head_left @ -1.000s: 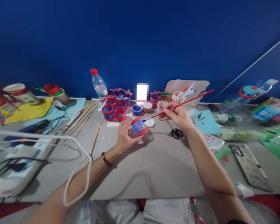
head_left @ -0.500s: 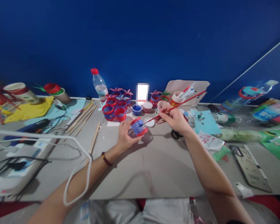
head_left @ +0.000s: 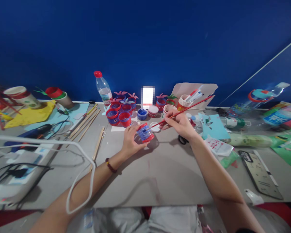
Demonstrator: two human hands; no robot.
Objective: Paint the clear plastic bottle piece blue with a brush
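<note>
Tilted on its side, a small cup (head_left: 145,132) with red rims and a blue-painted middle is held between the thumb and fingers of my left hand (head_left: 133,141). My right hand (head_left: 177,123) pinches a long red paintbrush (head_left: 191,106), its tip against the blue wall of the cup. Beyond the cup stand an open jar of blue paint (head_left: 142,114) and a white-lidded jar (head_left: 153,111). A white lid (head_left: 156,127) lies behind the brush. Several red and blue cups (head_left: 113,116) are grouped to the left of the jars.
A water bottle (head_left: 103,89) stands at the back left. Wooden sticks (head_left: 97,145), a power strip (head_left: 21,171) and a white cable (head_left: 93,168) lie left. At right are black scissors (head_left: 182,139), blue paper (head_left: 214,127), plastic bottles and a phone (head_left: 260,174).
The cup has turned slightly in my left hand. The brush and my right hand have shifted very slightly.
</note>
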